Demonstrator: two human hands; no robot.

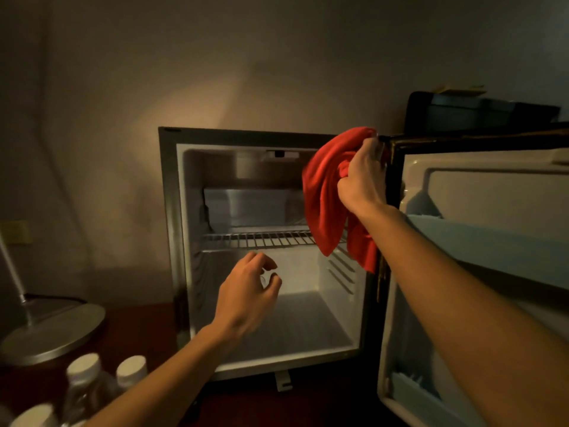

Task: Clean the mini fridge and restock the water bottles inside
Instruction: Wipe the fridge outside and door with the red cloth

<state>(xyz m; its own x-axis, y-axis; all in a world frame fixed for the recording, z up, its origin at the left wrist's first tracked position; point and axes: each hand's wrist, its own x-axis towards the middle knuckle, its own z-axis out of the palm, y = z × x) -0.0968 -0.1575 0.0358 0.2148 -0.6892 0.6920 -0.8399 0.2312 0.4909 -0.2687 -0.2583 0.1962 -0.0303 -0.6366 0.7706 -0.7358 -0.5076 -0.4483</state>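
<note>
The mini fridge (261, 257) stands open and bare on the worktop (147, 328), a red cloth (326, 192) bunched in the right hand's (363, 177) curled fingers beside its upper hinge, apparently for wiping, while the left hand's (249, 297) loosely curled fingers hold nothing before the lower compartment, water bottles (92, 386) waiting below them.

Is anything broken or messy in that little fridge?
Nothing looks broken or spilled. The mini fridge is open and bare inside, its wire shelf level. The right hand holds a red cloth at the top corner; water bottles wait outside.
</note>
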